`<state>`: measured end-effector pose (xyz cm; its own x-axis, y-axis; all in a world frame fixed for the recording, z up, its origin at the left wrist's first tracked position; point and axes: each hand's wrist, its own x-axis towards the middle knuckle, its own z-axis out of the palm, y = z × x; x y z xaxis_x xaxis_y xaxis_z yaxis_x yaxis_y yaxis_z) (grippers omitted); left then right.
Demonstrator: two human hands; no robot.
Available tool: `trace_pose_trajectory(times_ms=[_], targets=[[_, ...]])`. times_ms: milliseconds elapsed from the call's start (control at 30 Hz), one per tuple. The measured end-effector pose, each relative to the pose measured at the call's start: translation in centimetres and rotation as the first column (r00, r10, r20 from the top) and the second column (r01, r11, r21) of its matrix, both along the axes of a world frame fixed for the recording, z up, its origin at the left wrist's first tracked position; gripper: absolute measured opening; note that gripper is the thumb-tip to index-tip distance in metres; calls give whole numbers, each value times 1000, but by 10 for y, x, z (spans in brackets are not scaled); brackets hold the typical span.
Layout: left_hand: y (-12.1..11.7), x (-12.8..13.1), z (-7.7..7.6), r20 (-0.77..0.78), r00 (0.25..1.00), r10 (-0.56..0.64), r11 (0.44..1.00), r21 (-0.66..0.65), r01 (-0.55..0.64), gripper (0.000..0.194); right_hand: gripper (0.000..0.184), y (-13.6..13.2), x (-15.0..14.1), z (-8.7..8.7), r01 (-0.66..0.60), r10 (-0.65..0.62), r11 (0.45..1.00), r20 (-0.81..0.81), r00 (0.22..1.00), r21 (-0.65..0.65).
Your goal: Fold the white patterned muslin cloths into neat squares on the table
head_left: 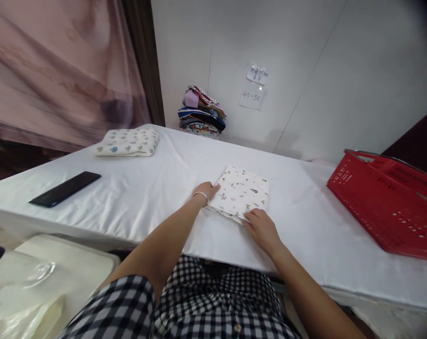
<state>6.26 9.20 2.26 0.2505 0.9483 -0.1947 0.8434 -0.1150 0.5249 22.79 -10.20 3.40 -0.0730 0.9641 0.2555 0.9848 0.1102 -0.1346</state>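
Cloth with small prints lies flat on the white-covered table, in front of the person, folded into a compact rectangle. Judging by that shape, the main folding looks done; layers show along the near edge, so perhaps only some evening of the edges is left. The left hand touches the left edge, its fingers loosely bent, and the right hand has its fingertips at the near right corner; whether either one pinches the fabric I cannot tell. A second folded bundle sits at the far left, neatly squared and apart from the hands, beyond a phone, while a red basket stands on the right
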Motion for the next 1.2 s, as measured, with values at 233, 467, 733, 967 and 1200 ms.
trace_pose_trajectory(times_ms=[233, 467, 733, 967, 1200], targets=[[0, 0, 0, -2, 1000, 4, 1000, 7, -4, 48, 18, 2, -4, -1, -5, 5, 1000, 94, 996, 0], [-1, 0, -1, -6, 1000, -4, 1000, 6, 4, 50, 20, -5, -1, -9, -71, 65, 996, 101, 993, 50], [3, 1, -5, 2, 1000, 2, 1000, 5, -2, 51, 16, -2, -1, -8, -107, 102, 994, 138, 985, 32], [6, 1, -9, -8, 1000, 12, 1000, 29, -12, 50, 16, 13, -16, 5, -118, 126, 991, 137, 983, -64], [8, 1, -11, -22, 1000, -3, 999, 46, 4, 48, 22, 10, -18, -3, -161, 163, 986, 40, 986, -48]])
